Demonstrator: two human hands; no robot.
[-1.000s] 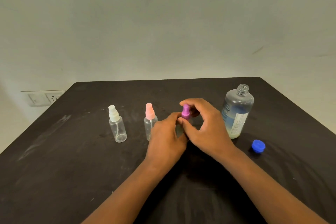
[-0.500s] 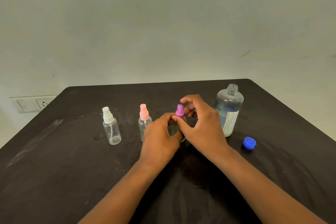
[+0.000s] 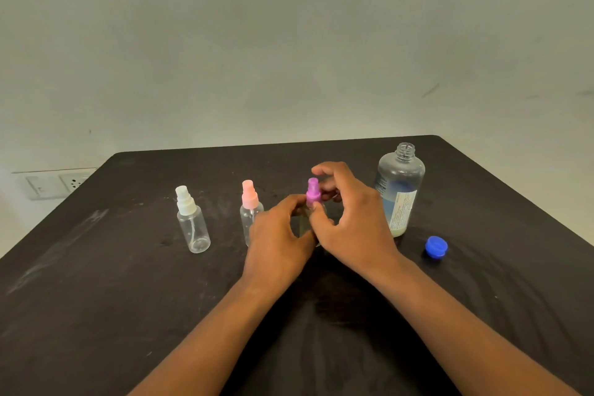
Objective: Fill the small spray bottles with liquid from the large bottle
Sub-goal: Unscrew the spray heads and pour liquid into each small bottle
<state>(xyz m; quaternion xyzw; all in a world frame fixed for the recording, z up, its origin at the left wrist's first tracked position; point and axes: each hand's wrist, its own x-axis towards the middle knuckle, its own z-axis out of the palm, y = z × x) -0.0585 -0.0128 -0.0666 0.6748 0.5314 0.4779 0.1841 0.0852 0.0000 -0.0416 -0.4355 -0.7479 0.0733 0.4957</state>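
I see a dusty black tabletop against a plain pale wall, with a white socket plate at left.

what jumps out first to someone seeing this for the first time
Two hands meet mid-table on a small purple-capped bottle: the left hand grips its body and the right hand pinches at its cap. To the right stands the large bottle, uncapped, with its blue cap lying on the dark table in front. Left of the hands, a pink-capped bottle and a white-capped bottle stand upright.
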